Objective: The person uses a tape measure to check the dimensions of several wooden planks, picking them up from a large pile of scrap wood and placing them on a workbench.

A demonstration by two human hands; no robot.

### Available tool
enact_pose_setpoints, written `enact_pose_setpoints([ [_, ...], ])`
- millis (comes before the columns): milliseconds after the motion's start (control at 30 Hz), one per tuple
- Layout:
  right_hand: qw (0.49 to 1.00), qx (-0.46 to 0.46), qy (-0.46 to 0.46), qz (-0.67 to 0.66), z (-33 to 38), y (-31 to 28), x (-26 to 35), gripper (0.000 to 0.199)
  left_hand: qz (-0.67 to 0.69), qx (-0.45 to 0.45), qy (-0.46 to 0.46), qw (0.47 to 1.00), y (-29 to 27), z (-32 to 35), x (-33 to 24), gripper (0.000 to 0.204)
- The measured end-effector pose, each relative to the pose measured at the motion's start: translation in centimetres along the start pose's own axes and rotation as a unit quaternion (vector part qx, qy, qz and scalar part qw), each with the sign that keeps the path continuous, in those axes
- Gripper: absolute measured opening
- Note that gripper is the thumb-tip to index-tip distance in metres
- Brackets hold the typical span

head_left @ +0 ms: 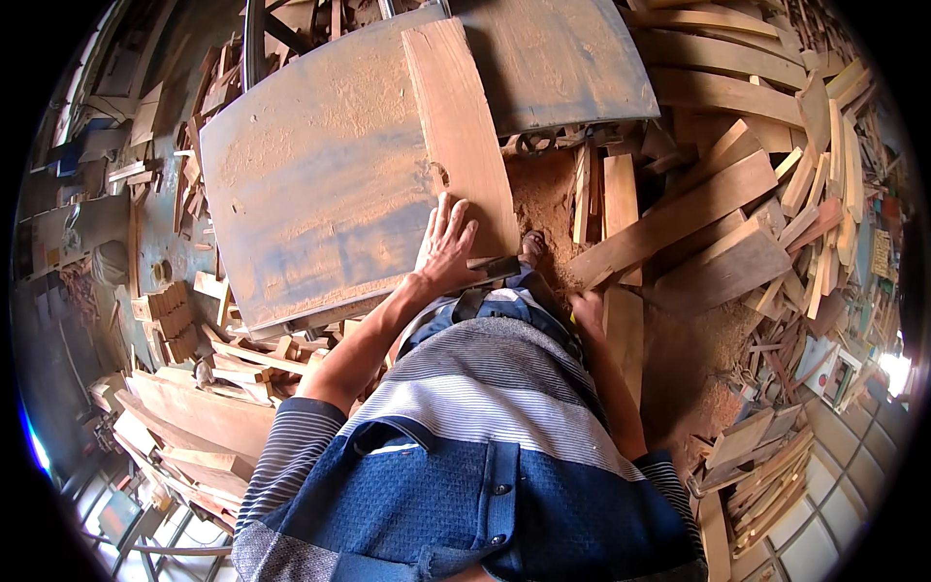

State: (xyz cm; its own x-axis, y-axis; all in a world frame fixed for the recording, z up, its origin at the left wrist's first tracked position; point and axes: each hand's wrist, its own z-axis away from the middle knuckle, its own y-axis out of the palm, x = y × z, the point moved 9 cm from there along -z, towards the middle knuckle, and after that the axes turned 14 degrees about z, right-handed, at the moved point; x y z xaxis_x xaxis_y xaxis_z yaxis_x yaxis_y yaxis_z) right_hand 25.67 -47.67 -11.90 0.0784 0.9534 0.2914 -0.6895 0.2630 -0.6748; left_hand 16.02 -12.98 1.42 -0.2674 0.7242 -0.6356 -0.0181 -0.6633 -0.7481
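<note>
A long wooden board (456,126) lies lengthwise on a broad metal machine table (301,175) dusted with sawdust. My left hand (448,242) rests at the board's near left edge, fingers stretched out, the fingertips close to a dark knot or notch in that edge. Low at my right side, my right hand (586,307) is closed at the near corner of a slanting wooden plank (679,215). Its fingers are partly hidden, and a small yellowish patch shows beside it. That plank lies across other timber.
A second metal tabletop (562,58) adjoins at the far right. Stacked boards (727,48) and loose offcuts crowd the right side. A sawdust heap (543,189) lies beside the table, near my foot (532,244). More timber (204,407) is piled at my left.
</note>
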Motion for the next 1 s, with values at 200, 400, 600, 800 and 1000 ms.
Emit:
enact_pose_setpoints([
  [200,0.961,0.157,-0.115,-0.197,0.3,-1.5,14.0,0.049,0.002,-0.028,0.029,0.999,0.1,0.1,0.1,0.087],
  [400,0.964,0.121,-0.195,-0.137,-1.9,2.0,17.6,0.039,-0.012,-0.027,0.046,0.999,-0.3,-0.2,-0.7,0.086],
  [600,0.972,0.082,-0.181,-0.124,-0.9,1.3,18.0,0.045,-0.015,-0.012,0.026,0.999,0.3,-0.1,-0.2,0.087],
  [800,0.975,0.061,-0.184,-0.111,-1.7,2.0,17.3,0.051,-0.038,-0.026,0.049,0.998,0.4,-0.3,-0.5,0.088],
  [1000,0.976,0.079,-0.166,-0.116,-1.6,2.7,16.2,0.053,-0.054,-0.03,0.035,0.997,-0.8,-1.3,-1.5,0.093],
])
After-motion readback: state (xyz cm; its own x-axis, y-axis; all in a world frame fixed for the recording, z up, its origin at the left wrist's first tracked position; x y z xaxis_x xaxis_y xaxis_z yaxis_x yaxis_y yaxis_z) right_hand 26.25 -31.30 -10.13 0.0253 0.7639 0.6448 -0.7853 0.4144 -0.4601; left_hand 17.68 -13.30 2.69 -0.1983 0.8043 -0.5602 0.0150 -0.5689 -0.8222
